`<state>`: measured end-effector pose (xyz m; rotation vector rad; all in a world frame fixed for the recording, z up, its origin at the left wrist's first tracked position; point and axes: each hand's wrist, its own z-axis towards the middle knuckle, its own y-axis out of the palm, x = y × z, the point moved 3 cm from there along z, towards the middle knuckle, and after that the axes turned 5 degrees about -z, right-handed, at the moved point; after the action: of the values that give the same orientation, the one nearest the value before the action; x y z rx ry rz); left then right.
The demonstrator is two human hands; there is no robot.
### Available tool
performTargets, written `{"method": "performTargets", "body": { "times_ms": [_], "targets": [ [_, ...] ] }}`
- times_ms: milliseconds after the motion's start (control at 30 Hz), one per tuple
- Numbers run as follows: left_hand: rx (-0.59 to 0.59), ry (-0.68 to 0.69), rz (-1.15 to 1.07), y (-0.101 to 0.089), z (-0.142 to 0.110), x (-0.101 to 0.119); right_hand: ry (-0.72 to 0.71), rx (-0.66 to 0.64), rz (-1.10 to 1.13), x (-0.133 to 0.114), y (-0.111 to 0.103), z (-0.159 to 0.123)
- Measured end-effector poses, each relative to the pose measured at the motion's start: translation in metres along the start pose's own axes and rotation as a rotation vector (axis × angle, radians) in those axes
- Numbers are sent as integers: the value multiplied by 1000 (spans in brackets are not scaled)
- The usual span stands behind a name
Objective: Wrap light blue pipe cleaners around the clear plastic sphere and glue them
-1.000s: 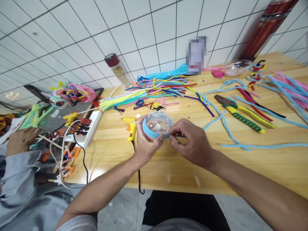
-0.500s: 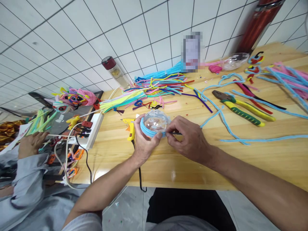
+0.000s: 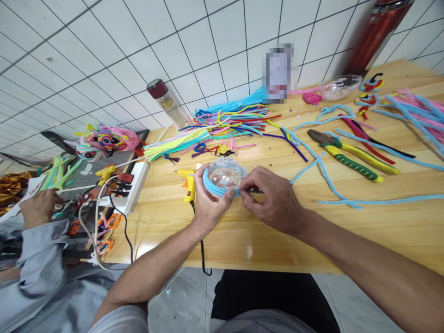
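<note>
A clear plastic dome (image 3: 227,172) has several rows of light blue pipe cleaner (image 3: 215,188) wrapped round its lower edge. My left hand (image 3: 208,203) grips it from the left, with the thumb pressed on the blue rows at the front. On the right side of the rim, my right hand (image 3: 268,199) pinches the blue pipe cleaner between thumb and forefinger. Part of a dark, thin thing shows beneath the right fingers; its kind is unclear. A yellow hot glue gun (image 3: 189,185) lies just left of my left hand.
Green-and-yellow pliers (image 3: 354,157) and loose blue pipe cleaners lie to the right. Bundled pipe cleaners (image 3: 229,122) and a glass bottle (image 3: 168,102) are at the back. On the left are a white power strip (image 3: 135,187) with cables and a co-worker's hand (image 3: 40,208).
The co-worker's hand at the left has shifted slightly left. My hands keep nearly the same hold on the dome and blue pipe cleaner; the view has moved a little.
</note>
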<state>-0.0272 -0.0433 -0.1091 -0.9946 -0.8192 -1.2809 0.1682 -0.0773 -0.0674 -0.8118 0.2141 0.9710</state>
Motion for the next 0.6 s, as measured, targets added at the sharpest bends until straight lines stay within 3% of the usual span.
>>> {"method": "performTargets", "body": {
  "times_ms": [600],
  "targets": [
    [36, -39, -67, 2, 0, -1, -14, 12, 12, -1, -1, 0]
  ]
}}
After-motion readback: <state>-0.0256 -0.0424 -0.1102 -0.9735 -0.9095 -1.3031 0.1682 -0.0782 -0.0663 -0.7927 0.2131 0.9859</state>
